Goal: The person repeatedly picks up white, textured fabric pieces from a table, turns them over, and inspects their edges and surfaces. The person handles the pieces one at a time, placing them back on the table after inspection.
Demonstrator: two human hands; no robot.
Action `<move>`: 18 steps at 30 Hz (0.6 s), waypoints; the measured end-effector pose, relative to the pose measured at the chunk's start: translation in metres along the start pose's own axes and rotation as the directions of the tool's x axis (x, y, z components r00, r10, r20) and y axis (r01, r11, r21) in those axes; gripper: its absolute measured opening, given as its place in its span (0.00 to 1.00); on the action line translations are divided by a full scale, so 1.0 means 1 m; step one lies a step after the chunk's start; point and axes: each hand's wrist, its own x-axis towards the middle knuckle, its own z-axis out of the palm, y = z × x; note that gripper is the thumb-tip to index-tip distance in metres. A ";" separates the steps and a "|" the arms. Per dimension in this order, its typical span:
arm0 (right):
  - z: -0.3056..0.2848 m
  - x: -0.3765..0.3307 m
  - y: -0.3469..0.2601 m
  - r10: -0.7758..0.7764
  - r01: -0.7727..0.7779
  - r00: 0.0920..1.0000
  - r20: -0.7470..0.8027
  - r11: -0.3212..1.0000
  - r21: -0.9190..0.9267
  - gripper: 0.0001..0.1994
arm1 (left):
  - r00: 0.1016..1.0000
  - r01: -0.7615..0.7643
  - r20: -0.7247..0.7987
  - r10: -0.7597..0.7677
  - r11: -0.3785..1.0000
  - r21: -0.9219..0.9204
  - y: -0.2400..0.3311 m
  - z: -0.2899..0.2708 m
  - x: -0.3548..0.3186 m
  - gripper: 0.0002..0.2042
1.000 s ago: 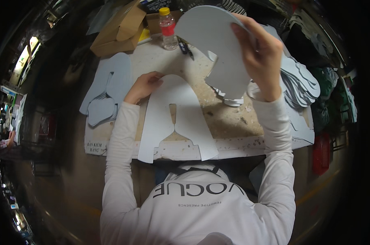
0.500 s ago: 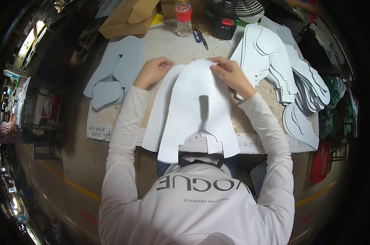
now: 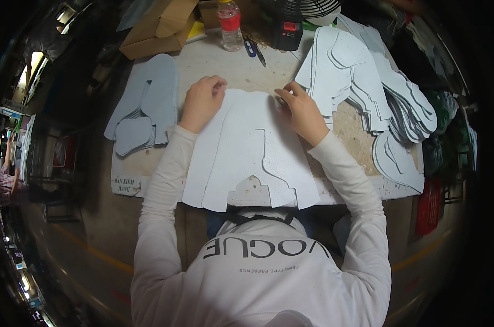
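In front of me a white, leather-like cut panel point(image 3: 279, 147) lies on the table near my body. It has a rounded top and a slot that widens into a stepped notch at its lower edge. Another white panel point(image 3: 208, 152) shows beneath it, jutting out on the left. My left hand point(image 3: 204, 103) is beside the top left edge, fingers loosely bent and nothing visible in them. Close to the top right edge, my right hand point(image 3: 305, 115) has its thumb and forefinger slightly apart; whether the fingertips touch the panel is hard to see.
Stacked grey-white panels point(image 3: 162, 101) lie on the left. Larger piles of white cut pieces point(image 3: 339, 65) cover the right side. Along the back are a cardboard box point(image 3: 154, 38), a bottle with a red label point(image 3: 230, 27), a blue-handled cutting tool point(image 3: 250, 49) and a black device point(image 3: 288, 35).
The upper panel, lifted at my right hand before, has come down flat over the lower one. My right hand no longer grips its edge. The whole view has shifted slightly.
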 end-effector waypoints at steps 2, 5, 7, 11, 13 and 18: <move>-0.004 0.008 0.004 0.037 -0.035 0.998 -0.051 0.999 0.039 0.13 | 0.998 -0.049 0.030 0.048 0.998 0.037 0.015 0.014 -0.002 0.14; -0.004 0.018 0.008 0.116 -0.107 0.993 -0.033 0.974 0.202 0.10 | 0.991 -0.110 0.101 0.090 0.968 0.224 0.027 0.027 -0.002 0.23; 0.000 0.020 0.010 0.133 -0.122 0.991 -0.019 0.950 0.287 0.11 | 0.978 -0.013 0.210 0.008 1.000 0.023 0.029 0.028 0.001 0.22; 0.006 0.018 0.012 0.168 -0.187 0.982 0.083 0.904 0.385 0.13 | 0.924 0.240 0.369 -0.104 0.907 -0.346 0.036 0.024 0.002 0.19; 0.007 0.018 0.012 0.167 -0.222 0.974 0.152 0.841 0.493 0.15 | 0.917 0.320 0.380 -0.124 0.797 -0.512 0.044 0.020 -0.001 0.17; 0.005 0.015 -0.003 0.221 -0.329 0.942 0.252 0.469 0.820 0.18 | 0.925 0.379 0.312 -0.216 0.544 -0.749 0.063 0.023 -0.009 0.17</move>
